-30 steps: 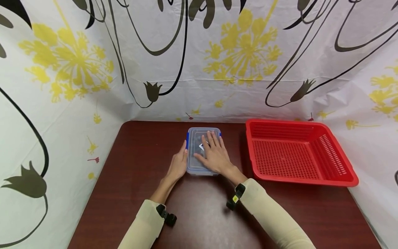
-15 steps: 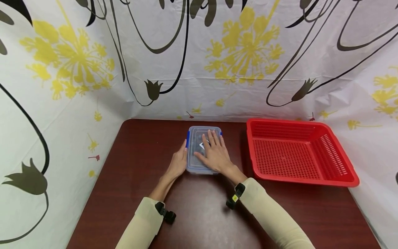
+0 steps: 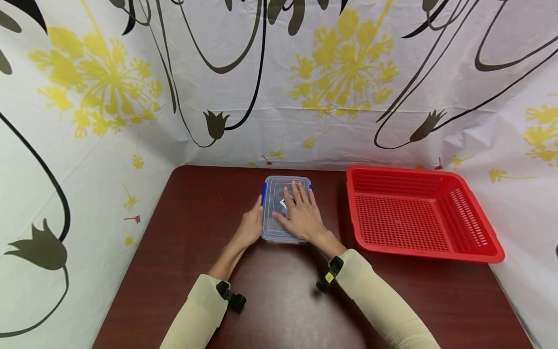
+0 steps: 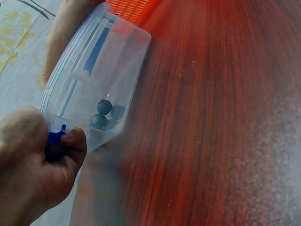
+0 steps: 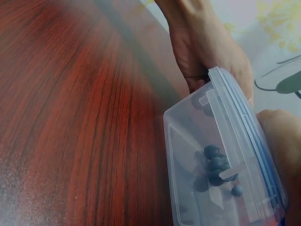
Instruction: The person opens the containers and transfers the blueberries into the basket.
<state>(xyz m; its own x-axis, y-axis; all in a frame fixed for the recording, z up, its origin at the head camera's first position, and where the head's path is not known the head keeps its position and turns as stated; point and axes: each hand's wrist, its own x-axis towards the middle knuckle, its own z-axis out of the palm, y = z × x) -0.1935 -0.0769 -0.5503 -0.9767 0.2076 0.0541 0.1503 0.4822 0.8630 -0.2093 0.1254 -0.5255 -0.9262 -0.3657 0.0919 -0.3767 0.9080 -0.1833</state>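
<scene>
A clear plastic food container [image 3: 274, 194] with blue side clips lies on the dark wooden table, its lid on. Through its wall in the left wrist view show several small dark round balls [image 4: 104, 107]; the right wrist view shows more of these balls [image 5: 215, 164] bunched inside. My left hand [image 3: 249, 227] is at the container's left side, its thumb and finger curled on a blue clip [image 4: 55, 140]. Flat on the lid lies my right hand [image 3: 301, 215], fingers spread and straight, partly covering a small white label [image 3: 284, 204].
To the right of the container stands a red perforated plastic basket [image 3: 427, 254]. Behind the brown table [image 3: 209, 194] hangs a white cloth [image 3: 270, 92] with yellow and dark flower prints, which also runs along both sides.
The whole head view has shifted very slightly. Both hands keep their places on the container.
</scene>
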